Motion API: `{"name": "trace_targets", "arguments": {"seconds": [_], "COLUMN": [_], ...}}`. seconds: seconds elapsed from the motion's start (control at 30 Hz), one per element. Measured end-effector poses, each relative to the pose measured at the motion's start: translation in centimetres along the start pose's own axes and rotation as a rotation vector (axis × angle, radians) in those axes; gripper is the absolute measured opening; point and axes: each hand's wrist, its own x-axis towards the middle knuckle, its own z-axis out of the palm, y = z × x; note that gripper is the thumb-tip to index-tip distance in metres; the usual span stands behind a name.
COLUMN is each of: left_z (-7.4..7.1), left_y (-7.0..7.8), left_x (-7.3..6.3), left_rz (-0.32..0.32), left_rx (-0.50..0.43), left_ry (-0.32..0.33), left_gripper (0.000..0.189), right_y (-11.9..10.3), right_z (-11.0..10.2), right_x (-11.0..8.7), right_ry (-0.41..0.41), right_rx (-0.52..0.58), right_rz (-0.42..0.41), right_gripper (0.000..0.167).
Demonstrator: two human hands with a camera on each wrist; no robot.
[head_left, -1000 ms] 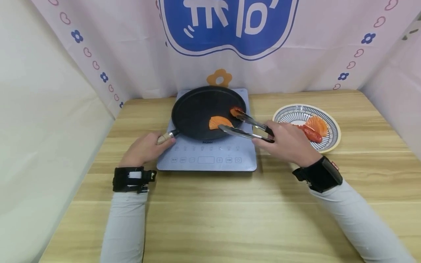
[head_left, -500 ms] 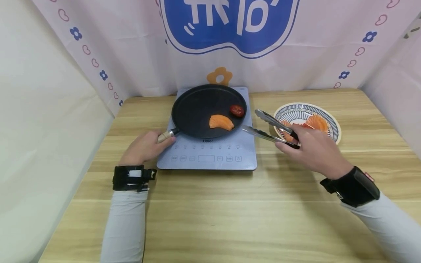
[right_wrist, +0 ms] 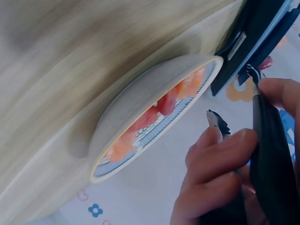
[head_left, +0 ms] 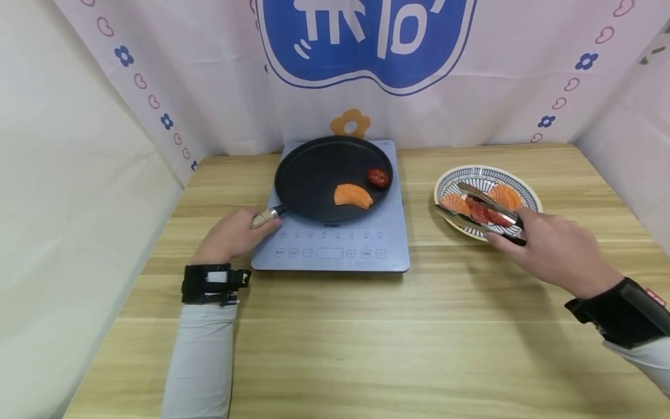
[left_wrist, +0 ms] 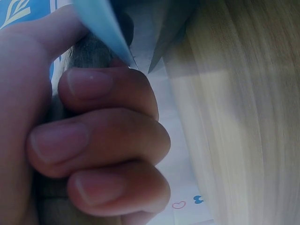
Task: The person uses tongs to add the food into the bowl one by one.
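Observation:
My left hand grips the wooden handle of a black frying pan; in the left wrist view its fingers curl round it. In the pan lie an orange salmon slice and a glossy red piece like a halved tomato. At the right, my right hand holds metal tongs by their black handles. The tong arms are spread, nothing pinched between the tips, over a patterned plate. Salmon slices and red pieces lie on it.
Under the pan is a pale blue induction cooker with touch buttons along its front. Both stand at the back of a wooden table. Behind hangs a printed cloth, and a pale sheet borders the left side.
My right hand has drawn the tongs off the salmon and red piece in the pan and carried them right, over the plate. Both pieces stay in the pan. The left hand keeps its grip.

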Motion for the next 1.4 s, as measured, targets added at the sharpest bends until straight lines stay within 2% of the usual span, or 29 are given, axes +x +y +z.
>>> {"name": "trace_targets", "arguments": {"seconds": [0.13,0.37,0.63,0.93,1.13,1.4], "left_z": [0.1,0.0,0.2,0.0,0.0,-0.1], "left_y": [0.0,0.0,-0.1,0.1,0.0,0.1], "left_x": [0.0,0.0,-0.1,-0.1,-0.2,-0.2], "left_rz": [-0.003,-0.009,-0.001,0.001,0.002,0.004], "left_rx": [0.005,0.004,-0.005,0.004,0.000,0.002], "left_ry": [0.000,-0.009,-0.006,-0.002,0.003,0.007], "left_gripper": [0.049,0.049,0.050,0.052,0.052,0.051], "right_y": [0.8,1.0,0.6,-0.2,-0.8,-0.5], "right_z": [-0.2,-0.4,-0.9,-0.9,-1.4,-2.0], "right_x": [-0.4,-0.3,0.3,1.1,2.3,4.1], "right_ry": [-0.005,-0.008,-0.070,0.028,-0.044,-0.100], "right_rx": [-0.042,-0.097,-0.139,-0.184,-0.184,-0.218], "right_rz": [-0.007,-0.036,-0.080,-0.123,-0.090,-0.083], "right_gripper": [0.070,0.064,0.055,0.042,0.036,0.046]}}
